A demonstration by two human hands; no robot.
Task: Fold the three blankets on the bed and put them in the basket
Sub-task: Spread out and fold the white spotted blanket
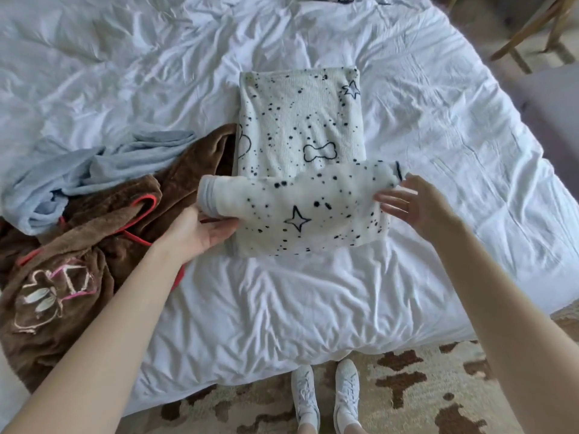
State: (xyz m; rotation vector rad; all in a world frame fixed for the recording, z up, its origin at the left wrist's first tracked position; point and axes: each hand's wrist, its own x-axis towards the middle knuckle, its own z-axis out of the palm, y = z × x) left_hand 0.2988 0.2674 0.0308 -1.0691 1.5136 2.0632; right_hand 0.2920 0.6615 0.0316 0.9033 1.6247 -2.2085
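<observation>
A white blanket (pixel 297 120) with black spots, stars and bones lies in a long folded strip in the middle of the bed. Its near end is rolled over into a thick fold. My left hand (pixel 200 230) rests palm up under the left end of that fold, fingers straight. My right hand (pixel 407 205) is at the fold's right end with fingers spread, touching or just off the cloth. A brown fleece blanket (pixel 81 245) with red trim lies crumpled at the left. A light blue blanket (pixel 87 170) lies crumpled on top of it. No basket is in view.
The bed (pixel 313 308) has a wrinkled white sheet. Its foot edge is near me, with a brown-patterned rug (pixel 423 386) and my white shoes (pixel 326 399) below. A wooden chair (pixel 532 29) and a grey seat (pixel 551 104) stand at the right.
</observation>
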